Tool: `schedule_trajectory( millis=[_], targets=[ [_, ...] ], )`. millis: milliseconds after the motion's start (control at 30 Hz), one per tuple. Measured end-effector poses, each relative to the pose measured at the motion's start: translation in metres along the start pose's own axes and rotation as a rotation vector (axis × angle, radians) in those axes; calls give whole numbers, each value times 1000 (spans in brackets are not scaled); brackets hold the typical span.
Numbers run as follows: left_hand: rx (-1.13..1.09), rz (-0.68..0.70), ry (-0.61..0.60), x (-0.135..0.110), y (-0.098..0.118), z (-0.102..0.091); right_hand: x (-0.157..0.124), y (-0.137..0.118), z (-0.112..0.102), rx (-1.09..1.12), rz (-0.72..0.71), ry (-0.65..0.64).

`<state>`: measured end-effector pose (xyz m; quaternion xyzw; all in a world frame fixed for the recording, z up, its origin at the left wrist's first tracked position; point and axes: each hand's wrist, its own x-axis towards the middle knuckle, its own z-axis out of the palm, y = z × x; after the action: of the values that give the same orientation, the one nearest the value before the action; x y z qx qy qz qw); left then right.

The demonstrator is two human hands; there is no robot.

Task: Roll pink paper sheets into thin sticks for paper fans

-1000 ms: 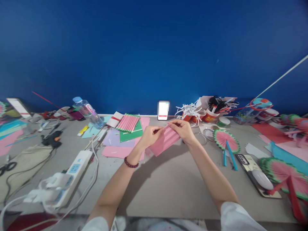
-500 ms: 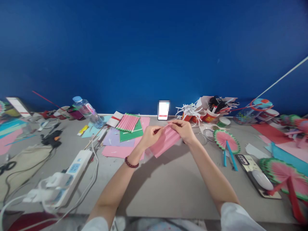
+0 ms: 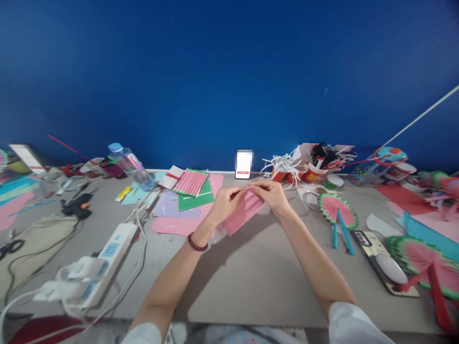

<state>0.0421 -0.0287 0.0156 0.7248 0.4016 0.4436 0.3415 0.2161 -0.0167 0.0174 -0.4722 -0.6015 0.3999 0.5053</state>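
Observation:
Both hands hold one pleated pink paper sheet point(image 3: 241, 214) just above the grey table point(image 3: 258, 272), at the centre of the view. My left hand point(image 3: 224, 203) pinches its upper left edge, fingers closed. My right hand point(image 3: 272, 195) pinches the upper right edge, thumb and fingers pressed together close to the left hand's fingertips. The sheet hangs down and toward me, with parallel fold lines across it. A dark red bead bracelet point(image 3: 196, 243) circles my left wrist.
Flat coloured sheets and a pink pleated stack point(image 3: 191, 183) lie behind-left. A water bottle point(image 3: 129, 165), power strip point(image 3: 103, 265) with cables and glue gun point(image 3: 76, 208) sit left. A phone point(image 3: 244, 164) leans on the blue wall. Finished paper fans point(image 3: 337, 210), cups point(image 3: 311, 172) and another phone point(image 3: 383, 260) crowd the right.
My hands have drawn slightly closer together, gathering the top edge of the pink sheet so it looks narrower. Nothing else on the table has moved.

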Motion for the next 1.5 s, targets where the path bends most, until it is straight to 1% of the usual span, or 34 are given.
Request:
schedule_trajectory(
  millis=[100,200,267,367,467,533,633,767,900,1000,1133,1200,1300,1400,1500],
  targets=[
    [64,26,28,-2,1,1,0,2,1,4,-11,-43],
    [102,34,14,-2,1,0,1,2,2,34,44,-32],
    [72,23,-32,-1,2,-1,1,2,1,49,79,4],
    [20,-25,-109,2,2,-6,2,2,-2,45,81,52],
    [37,-83,-187,4,2,-12,4,3,-8,35,57,89],
    [76,-102,-212,5,1,-15,5,4,-11,43,54,94],
    [123,-95,-199,5,0,-16,6,5,-12,54,61,90],
    [129,-77,-186,4,-1,-15,6,5,-10,55,57,92],
    [140,-53,-135,3,-2,-12,7,7,-9,33,60,60],
    [154,-52,-149,2,-3,-10,7,7,-9,-59,-22,-12],
    [202,-57,-163,1,-3,-7,6,2,-9,-249,-258,-128],
    [239,-49,-185,0,-2,-7,5,0,-9,-318,-316,-186],
    [275,-41,-229,0,0,-9,3,-3,-10,-398,-278,-234],
    [285,-58,-261,1,-1,-14,4,-3,-13,-432,-246,-202],
    [227,-95,-253,3,-5,-19,5,-2,-19,-419,-252,-182]
  ],
)
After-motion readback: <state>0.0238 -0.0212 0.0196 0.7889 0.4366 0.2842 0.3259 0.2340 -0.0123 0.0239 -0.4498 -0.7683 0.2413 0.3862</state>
